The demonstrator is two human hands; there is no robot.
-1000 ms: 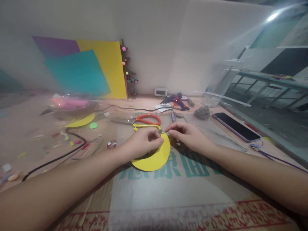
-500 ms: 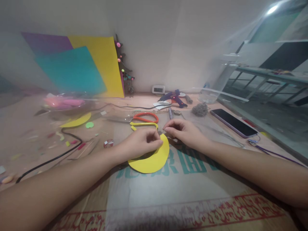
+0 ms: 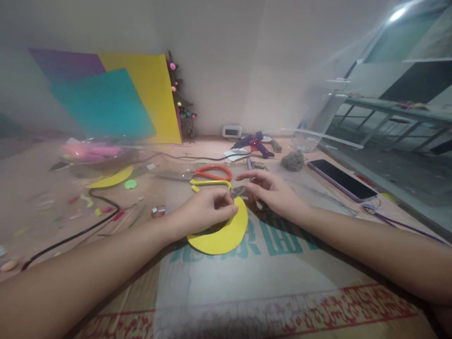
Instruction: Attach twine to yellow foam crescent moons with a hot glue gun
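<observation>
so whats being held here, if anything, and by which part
The left hand covers the far part of the yellow rounded cutout; whether it grips it cannot be told. The right hand holds nothing visible, thumb and index finger apart.

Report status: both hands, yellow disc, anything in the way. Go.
Left hand curled over yellow disc, grip unclear. Right hand open, right of disc. Disc partly covered by left hand. Scissors close by, just beyond left hand.

The one view looks from the wearer's head, forward and down across the surface to the wall past its far edge. It sits close: left fingers and right fingers fall mid-view, the surface's right edge included.
</observation>
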